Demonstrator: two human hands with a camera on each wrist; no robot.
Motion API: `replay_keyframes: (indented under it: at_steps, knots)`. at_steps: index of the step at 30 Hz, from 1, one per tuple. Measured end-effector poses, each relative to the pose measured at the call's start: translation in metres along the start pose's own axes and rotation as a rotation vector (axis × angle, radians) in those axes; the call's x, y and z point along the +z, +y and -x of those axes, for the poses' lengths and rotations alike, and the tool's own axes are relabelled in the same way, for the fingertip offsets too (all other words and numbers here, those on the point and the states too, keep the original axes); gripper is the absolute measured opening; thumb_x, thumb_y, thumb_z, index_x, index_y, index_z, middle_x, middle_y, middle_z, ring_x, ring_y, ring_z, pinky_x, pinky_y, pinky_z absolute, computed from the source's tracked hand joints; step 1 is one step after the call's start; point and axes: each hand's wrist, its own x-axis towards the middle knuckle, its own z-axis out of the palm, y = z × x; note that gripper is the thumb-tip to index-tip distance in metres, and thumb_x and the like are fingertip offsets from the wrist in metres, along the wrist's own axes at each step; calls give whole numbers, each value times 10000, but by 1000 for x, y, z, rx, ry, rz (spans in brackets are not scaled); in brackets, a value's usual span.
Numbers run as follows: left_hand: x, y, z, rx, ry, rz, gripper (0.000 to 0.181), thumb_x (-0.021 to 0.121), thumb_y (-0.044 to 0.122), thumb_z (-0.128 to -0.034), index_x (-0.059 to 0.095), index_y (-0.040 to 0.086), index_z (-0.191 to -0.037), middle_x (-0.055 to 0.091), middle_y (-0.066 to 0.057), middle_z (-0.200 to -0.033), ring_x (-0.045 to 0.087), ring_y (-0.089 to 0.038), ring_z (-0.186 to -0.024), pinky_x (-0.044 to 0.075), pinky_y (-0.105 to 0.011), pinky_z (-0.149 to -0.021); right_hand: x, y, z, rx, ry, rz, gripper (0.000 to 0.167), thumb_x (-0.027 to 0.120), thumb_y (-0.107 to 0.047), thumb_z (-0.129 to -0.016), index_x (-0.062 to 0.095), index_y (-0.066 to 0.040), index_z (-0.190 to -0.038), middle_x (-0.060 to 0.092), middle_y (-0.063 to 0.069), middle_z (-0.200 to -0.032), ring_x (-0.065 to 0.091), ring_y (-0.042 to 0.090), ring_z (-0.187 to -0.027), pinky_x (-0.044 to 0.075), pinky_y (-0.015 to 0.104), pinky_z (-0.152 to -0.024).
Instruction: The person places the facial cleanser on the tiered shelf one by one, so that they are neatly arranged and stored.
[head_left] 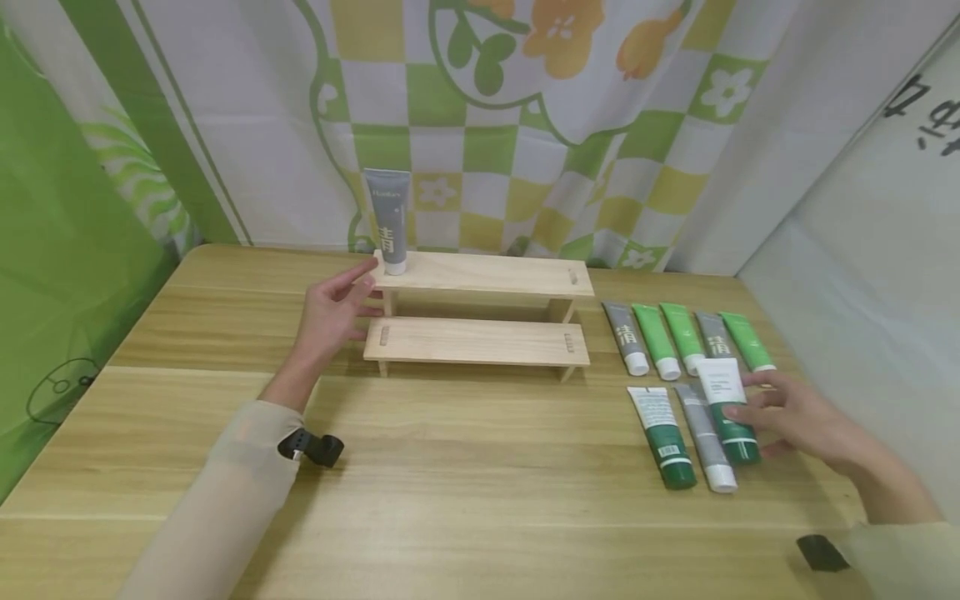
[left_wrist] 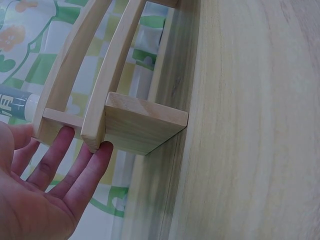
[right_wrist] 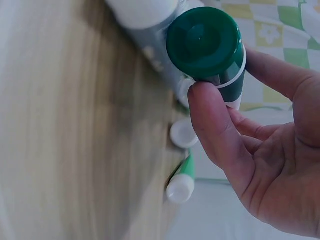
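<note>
My right hand (head_left: 802, 421) pinches a white and green squeeze tube (head_left: 722, 385) between thumb and fingers. In the right wrist view the tube's dark green cap (right_wrist: 204, 44) points at the camera. A grey tube (head_left: 703, 429) lies partly behind it, and another white and green tube (head_left: 660, 425) lies to the left. At the left end of a two-tier wooden stand (head_left: 480, 273), my left hand (head_left: 330, 312) touches the wood with extended fingers (left_wrist: 90, 177). A grey tube (head_left: 390, 218) stands upright on its cap at the upper tier's left end.
Behind the held tube, a row of green tubes (head_left: 657, 337) and grey tubes (head_left: 622, 333) lies on the wooden table (head_left: 450, 475). A patterned curtain (head_left: 487, 150) hangs behind the table's back edge. A white wall or sheet (head_left: 862, 250) borders the right side.
</note>
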Motion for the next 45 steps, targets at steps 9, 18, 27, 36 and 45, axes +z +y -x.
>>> replay_keyframes:
  at_steps: [9,18,27,36,45]
  knots:
    - [-1,-3,0,-6,13,12,434,581,377,-1031,575,228,-1439,666,-217,-1205,689,-423,-997,620,-365,-603,5,-30,-7,-85,38,20,758,657,-234,-1004,210,121,-1502,438,398,-1278,686,311,-878,623,420,-664]
    - [-2,-5,3,-21,8,-12,441,572,389,-1033,560,244,-1449,663,-202,-1231,698,-386,-994,621,-378,-619,14,-74,-20,-143,47,-5,796,676,-300,-991,197,50,-1522,434,368,-1323,704,333,-881,622,437,-704]
    - [-2,-2,0,-27,-1,-15,438,568,389,-1035,556,253,-1451,661,-206,-1225,671,-431,-1045,616,-336,-614,33,-121,-40,-210,67,-119,766,717,-278,-964,254,-7,-1511,441,271,-1297,671,241,-887,622,461,-706]
    - [-1,0,-3,-19,6,6,422,572,376,-1037,565,261,-1444,661,-205,-1224,666,-450,-1041,623,-379,-640,60,-161,-70,-333,104,-246,686,714,-169,-964,273,-26,-1469,556,225,-1207,699,196,-900,620,476,-697]
    - [-4,0,-1,-5,9,-1,428,569,377,-1038,560,250,-1447,667,-197,-1216,702,-375,-995,621,-376,-641,79,-204,-99,-417,107,-362,636,705,-83,-956,292,-44,-1439,563,216,-1204,691,237,-945,618,480,-734]
